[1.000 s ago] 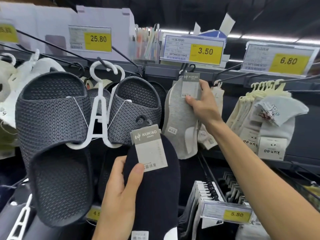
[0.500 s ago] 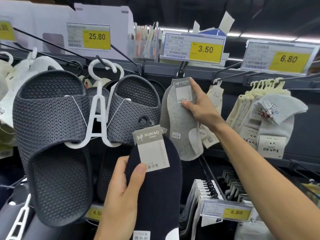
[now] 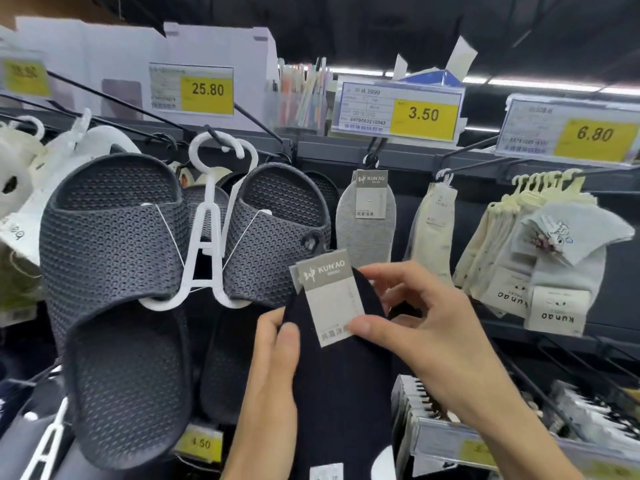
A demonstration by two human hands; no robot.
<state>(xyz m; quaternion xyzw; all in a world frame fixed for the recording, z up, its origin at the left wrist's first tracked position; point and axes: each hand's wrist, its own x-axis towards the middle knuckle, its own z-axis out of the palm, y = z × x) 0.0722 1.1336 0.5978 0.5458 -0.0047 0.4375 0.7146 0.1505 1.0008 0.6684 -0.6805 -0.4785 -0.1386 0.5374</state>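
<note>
Now R hand [image 3: 426,327] was off the grey low-cut sock pair [image 3: 367,220], left hanging on its black hook [image 3: 371,161] under the yellow 3.50 price tag [image 3: 422,114], & had come over to the dark navy low-cut sock pair [image 3: 343,393], held mid-frame before the rack. L hand [image 3: 273,368] gripped its left edge, thumb on front. R thumb & forefinger pinched its grey card label [image 3: 332,299], other fingers loosely spread. Judged: label check underway. Label read "KUN'AO". Also legible: 25.80 tag [image 3: 207,89], 6.80 tag [image 3: 595,134].
</note>
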